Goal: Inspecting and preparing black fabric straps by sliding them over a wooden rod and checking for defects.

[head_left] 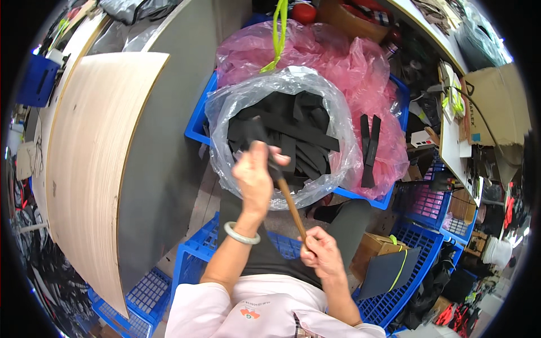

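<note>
My right hand (321, 253) is closed round the lower end of a slim brown wooden stick (291, 205), which slants up and to the left. Toward the stick's upper end, my left hand (256, 177) grips a black strip (256, 130), blurred at its top; whether it is wrapped round the stick or lies along it, I cannot tell. Both hands work over the near side of a clear plastic bag (220, 121) with its mouth spread wide. Inside the bag lie several flat black strips (301, 132), heaped loosely.
A blue crate (195, 121) holds the clear bag and pink plastic sheeting (372, 73), on which two black strips (369, 152) lie. A curved wooden board (96, 163) stands at left. More blue crates (394, 270) and a cardboard box (375, 253) are at lower right. Yellow-green cord (280, 34) hangs above.
</note>
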Available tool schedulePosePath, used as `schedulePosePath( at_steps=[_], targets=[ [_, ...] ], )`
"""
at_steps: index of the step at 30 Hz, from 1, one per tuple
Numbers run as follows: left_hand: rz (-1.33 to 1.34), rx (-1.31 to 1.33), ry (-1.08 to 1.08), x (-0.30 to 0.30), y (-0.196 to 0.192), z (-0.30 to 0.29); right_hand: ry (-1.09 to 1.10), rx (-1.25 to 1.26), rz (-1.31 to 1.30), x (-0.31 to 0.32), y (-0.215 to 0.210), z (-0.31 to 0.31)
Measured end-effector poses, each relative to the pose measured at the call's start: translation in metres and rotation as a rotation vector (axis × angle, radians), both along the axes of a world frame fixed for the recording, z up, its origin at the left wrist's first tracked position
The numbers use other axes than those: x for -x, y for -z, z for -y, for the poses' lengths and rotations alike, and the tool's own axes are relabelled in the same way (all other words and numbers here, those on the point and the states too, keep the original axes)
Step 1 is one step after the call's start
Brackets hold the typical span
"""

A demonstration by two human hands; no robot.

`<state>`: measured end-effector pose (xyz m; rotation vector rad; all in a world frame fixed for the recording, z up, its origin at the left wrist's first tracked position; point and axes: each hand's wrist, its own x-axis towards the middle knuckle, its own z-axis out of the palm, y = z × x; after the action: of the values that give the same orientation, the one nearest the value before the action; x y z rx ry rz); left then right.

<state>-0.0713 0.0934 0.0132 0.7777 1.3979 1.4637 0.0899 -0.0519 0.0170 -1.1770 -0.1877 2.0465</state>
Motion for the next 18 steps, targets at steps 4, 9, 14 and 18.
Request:
schedulePosePath(
  at_steps=[4, 9, 14, 18],
  targets=[
    [0.067, -0.120, -0.351, 0.075, 0.001, -0.047, -0.298, -0.392, 0.972, -0.067, -0.007, -0.013],
    [-0.027, 0.124, 0.435, 0.074, -0.008, -0.033, -0.392, -1.209, 1.514, -0.087, 0.023, -0.132],
    [0.013, 0.327, 0.834, 0.059, 0.006, -0.017, -0.468, -1.422, 1.609, -0.059, 0.076, -0.193],
    [-0.092, 0.410, 0.993, 0.063, 0.001, -0.023, -0.437, -0.853, 0.544, -0.003, 0.037, -0.177]
  ],
)
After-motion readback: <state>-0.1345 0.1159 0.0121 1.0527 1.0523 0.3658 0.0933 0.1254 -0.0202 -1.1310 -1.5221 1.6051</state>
